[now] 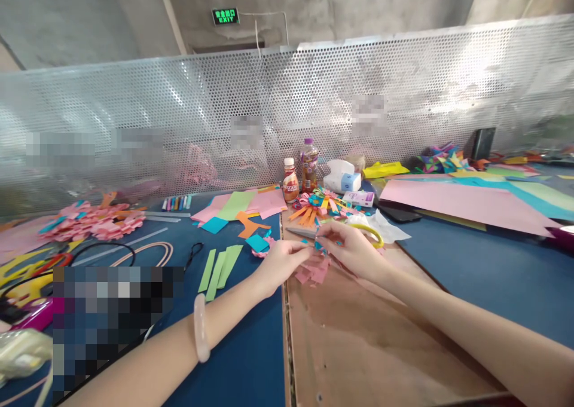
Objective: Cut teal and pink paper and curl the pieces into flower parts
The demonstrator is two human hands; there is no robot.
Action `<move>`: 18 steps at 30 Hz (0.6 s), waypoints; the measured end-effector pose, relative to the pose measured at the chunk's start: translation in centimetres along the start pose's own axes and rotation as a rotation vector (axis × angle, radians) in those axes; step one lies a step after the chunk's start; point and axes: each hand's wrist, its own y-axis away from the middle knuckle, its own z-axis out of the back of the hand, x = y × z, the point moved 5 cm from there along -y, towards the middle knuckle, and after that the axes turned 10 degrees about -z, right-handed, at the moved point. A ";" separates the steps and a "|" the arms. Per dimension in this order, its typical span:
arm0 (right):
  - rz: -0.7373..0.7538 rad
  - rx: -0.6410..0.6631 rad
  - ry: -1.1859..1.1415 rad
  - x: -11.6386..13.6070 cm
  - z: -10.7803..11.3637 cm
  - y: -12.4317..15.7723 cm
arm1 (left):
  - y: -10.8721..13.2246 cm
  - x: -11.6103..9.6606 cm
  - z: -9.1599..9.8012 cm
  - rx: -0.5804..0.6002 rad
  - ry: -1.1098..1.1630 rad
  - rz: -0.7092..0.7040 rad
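My left hand (282, 263) and my right hand (352, 248) meet over the brown board (359, 341) in the middle. Both pinch a small blue and pink paper piece (319, 245) between their fingertips. Pink paper scraps (314, 271) lie right under the hands. Yellow-handled scissors (370, 230) rest just behind my right hand, with their blades pointing left. A pale bangle (200, 328) is on my left wrist. A multicoloured paper-strip flower (316, 205) sits a little farther back.
Green paper strips (219, 266) lie left of my hands on the blue table (484, 269). Two drink bottles (300, 174), a tissue pack (343, 177), large pink and teal sheets (470, 201), pink paper flowers (92, 220) and markers (176, 202) stand before a perforated metal screen (287, 114).
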 end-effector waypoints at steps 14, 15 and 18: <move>-0.014 0.001 0.005 -0.1 -0.1 0.0 | 0.0 -0.6 -0.1 -0.034 0.029 -0.030; -0.019 -0.002 0.000 -0.2 -0.1 0.0 | 0.0 -0.6 -0.1 -0.037 0.024 -0.030; -0.030 -0.010 -0.012 -0.2 -0.1 0.0 | 0.0 -0.6 0.0 -0.046 -0.003 -0.030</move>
